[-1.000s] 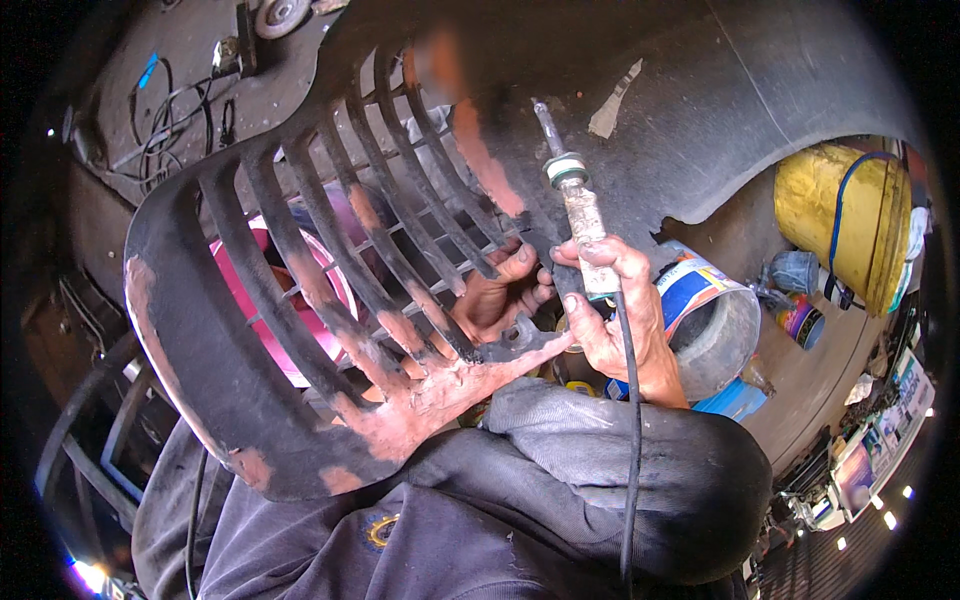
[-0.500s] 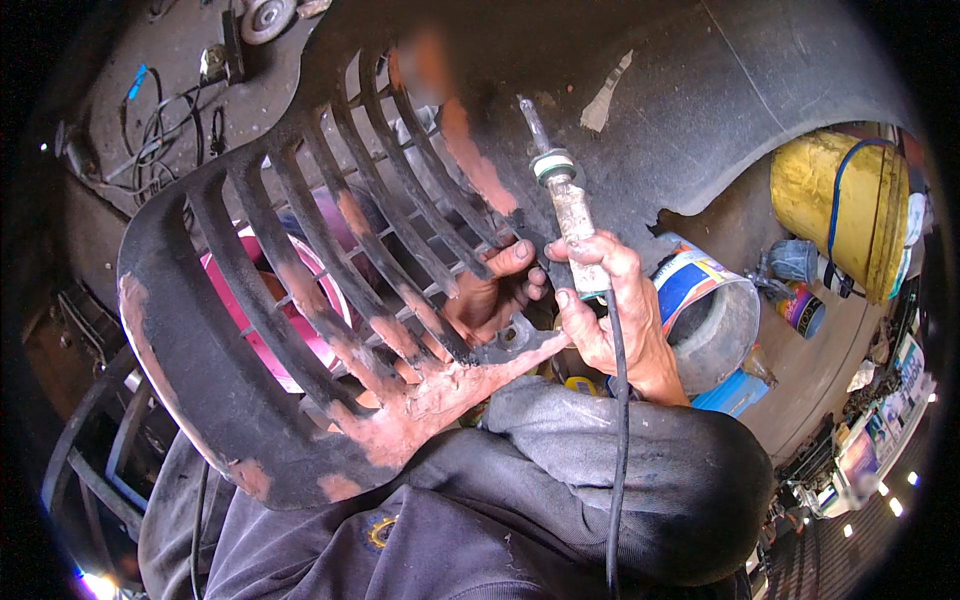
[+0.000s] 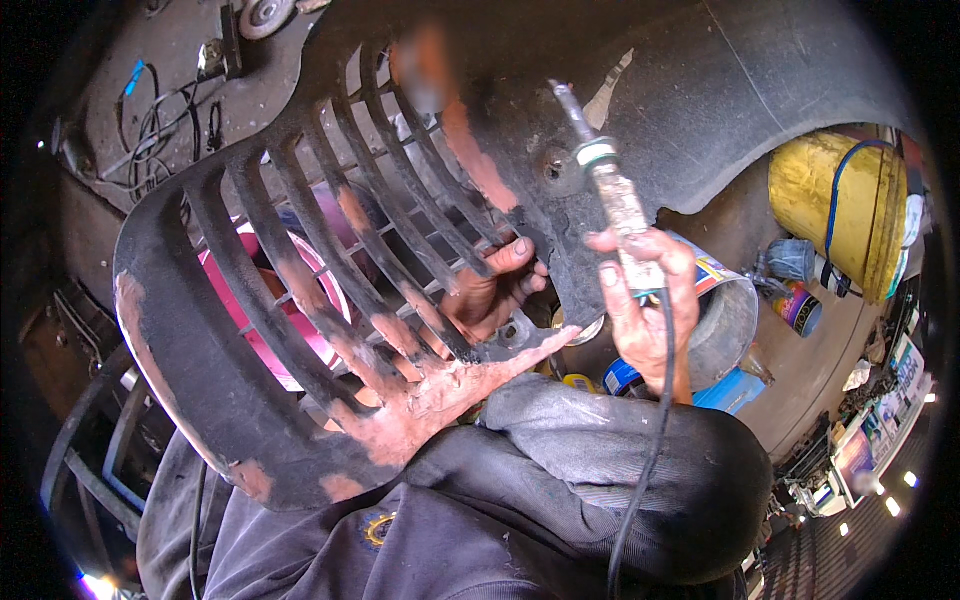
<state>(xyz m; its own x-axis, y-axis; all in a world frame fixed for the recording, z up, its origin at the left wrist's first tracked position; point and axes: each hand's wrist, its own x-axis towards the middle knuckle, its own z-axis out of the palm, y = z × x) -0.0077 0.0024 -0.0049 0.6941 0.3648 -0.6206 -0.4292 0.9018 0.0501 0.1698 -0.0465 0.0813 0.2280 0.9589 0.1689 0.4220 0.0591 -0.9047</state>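
A black plastic bumper grille (image 3: 230,310) with curved slats and patches of pink filler lies across my lap. My left hand (image 3: 495,290) reaches up from beneath it, thumb in front of the torn edge beside the slats and fingers curled around; part of that hand is behind the slats. In my right hand (image 3: 660,320) is a soldering iron (image 3: 618,200) with a worn, whitish handle, gripped between thumb and fingers. Its metal tip (image 3: 568,102) points up and left over the dark bumper panel, apart from the torn edge. A black cable (image 3: 645,480) hangs from the handle.
Right of the bumper stand a yellow bucket (image 3: 825,205) and a grey-lined bucket (image 3: 725,325). A small can (image 3: 797,308) lies near them. Under the slats sits a pink basin (image 3: 250,335). Tangled cables (image 3: 155,130) and a disc (image 3: 266,16) lie at the upper left.
My right hand has moved the soldering iron to the right, away from the torn edge by my left hand. The left hand and the grille have stayed nearly still.
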